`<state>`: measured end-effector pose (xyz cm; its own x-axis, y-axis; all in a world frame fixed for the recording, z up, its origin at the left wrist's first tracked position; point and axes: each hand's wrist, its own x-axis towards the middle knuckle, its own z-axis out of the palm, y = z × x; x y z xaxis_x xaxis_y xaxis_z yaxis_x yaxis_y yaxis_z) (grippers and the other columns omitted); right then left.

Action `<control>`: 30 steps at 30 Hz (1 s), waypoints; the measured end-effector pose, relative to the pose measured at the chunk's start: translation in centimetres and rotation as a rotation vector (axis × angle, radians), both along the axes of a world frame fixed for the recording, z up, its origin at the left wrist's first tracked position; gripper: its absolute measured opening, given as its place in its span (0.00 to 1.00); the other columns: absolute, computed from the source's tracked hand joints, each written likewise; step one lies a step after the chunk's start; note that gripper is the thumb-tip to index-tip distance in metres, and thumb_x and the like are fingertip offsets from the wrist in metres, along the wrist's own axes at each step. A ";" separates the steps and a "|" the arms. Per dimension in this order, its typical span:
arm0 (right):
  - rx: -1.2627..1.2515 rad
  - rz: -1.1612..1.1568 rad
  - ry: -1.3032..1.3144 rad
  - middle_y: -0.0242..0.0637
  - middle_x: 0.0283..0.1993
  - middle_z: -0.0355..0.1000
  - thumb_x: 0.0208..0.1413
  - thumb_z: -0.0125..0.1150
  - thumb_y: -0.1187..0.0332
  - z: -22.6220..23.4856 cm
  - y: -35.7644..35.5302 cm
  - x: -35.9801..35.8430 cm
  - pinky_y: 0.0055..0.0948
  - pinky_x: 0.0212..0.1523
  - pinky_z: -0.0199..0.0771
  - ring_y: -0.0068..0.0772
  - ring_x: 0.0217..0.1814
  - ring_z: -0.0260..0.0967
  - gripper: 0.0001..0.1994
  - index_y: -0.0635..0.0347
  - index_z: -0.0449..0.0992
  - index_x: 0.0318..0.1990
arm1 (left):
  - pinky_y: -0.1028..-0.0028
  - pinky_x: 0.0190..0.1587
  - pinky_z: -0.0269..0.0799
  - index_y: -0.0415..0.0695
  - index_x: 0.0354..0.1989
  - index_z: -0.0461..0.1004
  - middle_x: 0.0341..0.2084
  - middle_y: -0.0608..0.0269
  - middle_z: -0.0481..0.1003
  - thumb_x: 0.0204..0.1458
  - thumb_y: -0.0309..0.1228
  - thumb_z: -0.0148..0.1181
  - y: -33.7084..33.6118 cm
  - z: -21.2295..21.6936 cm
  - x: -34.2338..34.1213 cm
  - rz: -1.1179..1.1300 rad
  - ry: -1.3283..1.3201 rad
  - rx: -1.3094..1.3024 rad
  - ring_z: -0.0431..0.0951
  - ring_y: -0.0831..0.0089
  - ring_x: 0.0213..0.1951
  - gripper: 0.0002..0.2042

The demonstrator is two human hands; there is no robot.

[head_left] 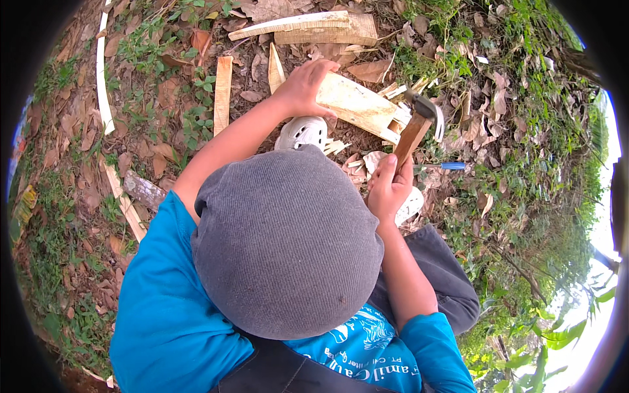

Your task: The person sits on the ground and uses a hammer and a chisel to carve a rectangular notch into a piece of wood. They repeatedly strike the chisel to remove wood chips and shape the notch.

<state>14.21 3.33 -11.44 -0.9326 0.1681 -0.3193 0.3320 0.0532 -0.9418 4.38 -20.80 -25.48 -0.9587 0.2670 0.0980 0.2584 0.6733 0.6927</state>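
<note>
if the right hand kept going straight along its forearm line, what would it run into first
Probably the splintered near edge of the wooden block, just ahead of the right hand and the hammer it grips; height is hard to judge from above, so it might pass over.

Left hand [303, 89] gripped left end of block [357, 105]. Right hand [388, 188] held hammer [415, 134] near block's right end. Blue handle [452, 166] lay right, plank [327, 35] far.

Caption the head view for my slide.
Left hand holding a pale wood block with a splintered end, right hand gripping a hammer.
</note>
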 end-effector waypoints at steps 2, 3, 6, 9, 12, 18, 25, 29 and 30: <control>-0.056 -0.007 -0.095 0.21 0.28 0.62 0.73 0.52 0.66 -2.3 -0.2 2.0 0.16 0.23 0.57 0.09 0.25 0.57 0.15 0.62 0.68 0.61 | 0.51 0.72 0.58 0.49 0.68 0.57 0.66 0.53 0.64 0.33 0.53 0.82 -0.1 0.0 0.0 -0.002 0.003 0.002 0.62 0.49 0.70 0.53; -0.118 0.024 -0.144 0.21 0.29 0.63 0.73 0.52 0.66 -3.0 -0.2 2.5 0.16 0.23 0.57 0.09 0.25 0.58 0.15 0.62 0.68 0.61 | 0.51 0.72 0.58 0.49 0.68 0.57 0.66 0.53 0.64 0.33 0.53 0.82 -0.1 0.0 0.0 0.004 0.001 -0.005 0.62 0.49 0.70 0.54; 0.106 0.059 0.003 0.22 0.30 0.63 0.74 0.51 0.66 -4.8 -1.0 2.2 0.17 0.24 0.58 0.10 0.25 0.57 0.15 0.63 0.67 0.61 | 0.51 0.72 0.58 0.48 0.69 0.57 0.66 0.53 0.64 0.33 0.54 0.82 0.0 -0.1 0.1 0.010 0.016 -0.009 0.62 0.49 0.70 0.54; -0.033 0.004 0.003 0.23 0.31 0.64 0.74 0.51 0.66 -0.7 -1.6 0.8 0.17 0.25 0.58 0.10 0.26 0.57 0.14 0.63 0.67 0.61 | 0.52 0.72 0.58 0.48 0.69 0.57 0.66 0.54 0.65 0.33 0.54 0.82 -0.3 -0.4 0.3 0.011 0.026 0.007 0.62 0.49 0.70 0.54; 0.021 -0.008 0.041 0.22 0.31 0.63 0.74 0.50 0.66 -0.9 -1.1 1.4 0.16 0.25 0.57 0.10 0.26 0.57 0.16 0.62 0.64 0.63 | 0.52 0.71 0.58 0.48 0.68 0.58 0.66 0.54 0.65 0.33 0.53 0.82 -0.2 -0.1 0.1 0.003 0.020 0.013 0.62 0.48 0.69 0.53; -0.101 0.014 -0.163 0.21 0.27 0.60 0.74 0.49 0.66 -3.9 -0.6 4.4 0.17 0.20 0.57 0.11 0.22 0.55 0.11 0.59 0.66 0.57 | 0.52 0.71 0.59 0.48 0.68 0.58 0.65 0.51 0.65 0.31 0.53 0.83 -0.2 0.9 0.0 -0.019 0.001 -0.025 0.63 0.46 0.69 0.54; -0.062 0.031 -0.309 0.23 0.24 0.60 0.76 0.46 0.61 -5.0 2.2 2.9 0.19 0.18 0.59 0.14 0.18 0.56 0.14 0.57 0.68 0.60 | 0.53 0.70 0.62 0.49 0.67 0.60 0.64 0.52 0.61 0.29 0.48 0.83 -0.8 3.3 -0.8 -0.163 -0.074 -0.119 0.63 0.48 0.67 0.53; -0.029 0.000 -0.387 0.25 0.24 0.62 0.75 0.46 0.61 -5.1 2.0 2.5 0.19 0.17 0.61 0.15 0.18 0.59 0.12 0.55 0.68 0.57 | 0.53 0.69 0.63 0.49 0.66 0.62 0.59 0.52 0.64 0.29 0.45 0.83 -0.5 3.1 -1.6 -0.155 -0.115 -0.105 0.64 0.47 0.65 0.51; -0.057 -0.026 -0.396 0.25 0.24 0.62 0.75 0.47 0.62 -4.1 1.5 1.8 0.19 0.17 0.61 0.15 0.18 0.59 0.10 0.56 0.68 0.52 | 0.53 0.68 0.63 0.49 0.65 0.62 0.58 0.51 0.65 0.29 0.45 0.83 -0.7 2.9 -2.0 -0.154 -0.124 -0.096 0.65 0.47 0.65 0.50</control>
